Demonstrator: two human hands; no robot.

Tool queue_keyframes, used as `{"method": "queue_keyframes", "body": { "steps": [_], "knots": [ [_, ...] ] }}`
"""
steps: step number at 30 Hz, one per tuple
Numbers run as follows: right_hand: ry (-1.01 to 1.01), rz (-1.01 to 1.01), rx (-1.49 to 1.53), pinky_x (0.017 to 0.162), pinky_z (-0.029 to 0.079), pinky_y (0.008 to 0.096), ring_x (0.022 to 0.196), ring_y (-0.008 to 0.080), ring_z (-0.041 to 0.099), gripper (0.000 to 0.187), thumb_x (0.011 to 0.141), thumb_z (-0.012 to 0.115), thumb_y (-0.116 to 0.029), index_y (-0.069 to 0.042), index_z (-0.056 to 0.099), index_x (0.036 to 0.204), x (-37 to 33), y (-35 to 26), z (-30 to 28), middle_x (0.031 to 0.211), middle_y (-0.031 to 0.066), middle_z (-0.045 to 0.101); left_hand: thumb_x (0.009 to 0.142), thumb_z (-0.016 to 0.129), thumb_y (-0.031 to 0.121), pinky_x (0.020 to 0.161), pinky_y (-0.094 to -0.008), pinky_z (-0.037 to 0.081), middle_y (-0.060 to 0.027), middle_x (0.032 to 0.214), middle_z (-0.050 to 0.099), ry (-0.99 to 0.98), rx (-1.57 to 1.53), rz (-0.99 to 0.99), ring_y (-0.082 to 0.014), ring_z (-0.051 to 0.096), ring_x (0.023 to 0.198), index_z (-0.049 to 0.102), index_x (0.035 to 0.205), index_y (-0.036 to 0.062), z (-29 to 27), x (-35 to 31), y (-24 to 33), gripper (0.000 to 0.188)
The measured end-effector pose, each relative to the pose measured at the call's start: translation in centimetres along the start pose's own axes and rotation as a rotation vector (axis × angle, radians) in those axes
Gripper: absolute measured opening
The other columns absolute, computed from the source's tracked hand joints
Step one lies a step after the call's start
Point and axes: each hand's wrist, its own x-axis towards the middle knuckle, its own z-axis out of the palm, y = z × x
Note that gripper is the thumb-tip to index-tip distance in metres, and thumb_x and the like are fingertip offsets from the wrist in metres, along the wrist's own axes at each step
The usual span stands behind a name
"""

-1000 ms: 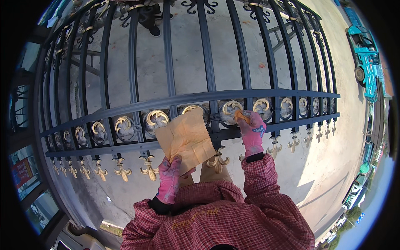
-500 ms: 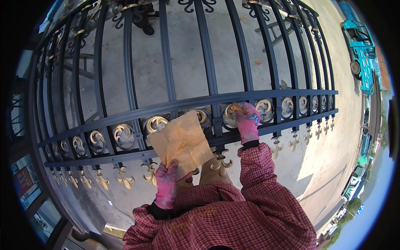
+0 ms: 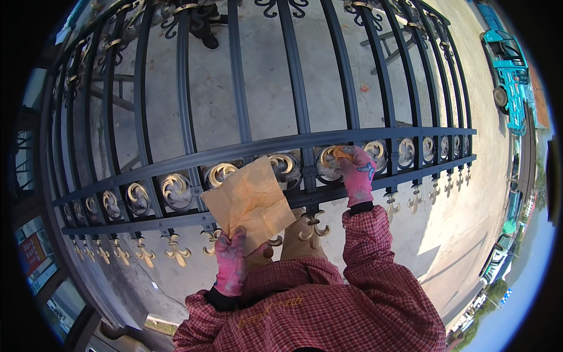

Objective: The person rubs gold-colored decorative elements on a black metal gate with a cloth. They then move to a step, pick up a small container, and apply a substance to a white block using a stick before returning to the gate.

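— Change since a moment ago: right hand (image 3: 355, 176) shifted slightly along the gate (image 3: 246, 149), gloved fingers now pressed on a gold scroll (image 3: 329, 162). Card (image 3: 251, 200) tilted a little more.

— Left hand (image 3: 231, 264)?

— Clenched on the card's lower edge, held against the gate's lower rail. Suggests gilding moving scroll by scroll.

— Counts?

— One card, two pink gloves, roughly fifteen scrolls between the rails; far ends too small to count.

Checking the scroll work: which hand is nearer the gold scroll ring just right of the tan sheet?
Right. The right hand rests on that gold scroll ring; the left hand holds the tan sheet lower down, apart.
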Motion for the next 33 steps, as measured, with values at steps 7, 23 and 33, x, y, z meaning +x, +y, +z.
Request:
{"method": "queue_keyframes", "body": {
  "steps": [7, 23, 33],
  "knots": [
    [-0.17, -0.055, -0.351, 0.071, 0.05, 0.0321, 0.08, 0.028, 0.063, 0.023, 0.069, 0.061, 0.002, -0.003, 0.065, 0.091, -1.1, -1.5, 0.5, 0.088, 0.0128, 0.065, 0.091, 0.048, 0.014, 0.077, -0.0234, 0.044, -0.0016, 0.1, 0.055, 0.017, 0.039, 0.032, -0.0096, 0.053, 0.087, 0.051, 0.113, 0.0007, -0.4, -0.1, -0.4, 0.026],
    [-0.093, -0.193, -0.339, 0.064, 0.049, 0.0307, 0.072, 0.0244, 0.063, 0.022, 0.068, 0.065, -0.002, -0.003, 0.064, 0.09, -2.4, -0.5, 0.8, 0.081, 0.0121, 0.065, 0.09, 0.053, 0.017, 0.067, -0.0336, 0.057, -0.0043, 0.106, 0.055, -0.033, -0.113, -0.045, -0.0175, 0.058, 0.091, 0.048, 0.12, 0.0057, -0.7, 0.1, -0.5, 0.032],
    [0.08, -0.168, -0.647, 0.06, 0.045, 0.0379, 0.071, 0.0321, 0.058, 0.016, 0.072, 0.065, -0.011, -0.002, 0.053, 0.073, -0.6, 0.3, -0.8, 0.075, 0.0149, 0.058, 0.091, 0.053, 0.019, 0.069, -0.0323, 0.056, -0.0061, 0.107, 0.055, -0.046, 0.106, 0.148, -0.0171, 0.058, 0.093, 0.046, 0.121, 0.0044, -3.2, 1.4, -4.0, 0.035]
  ]
}}
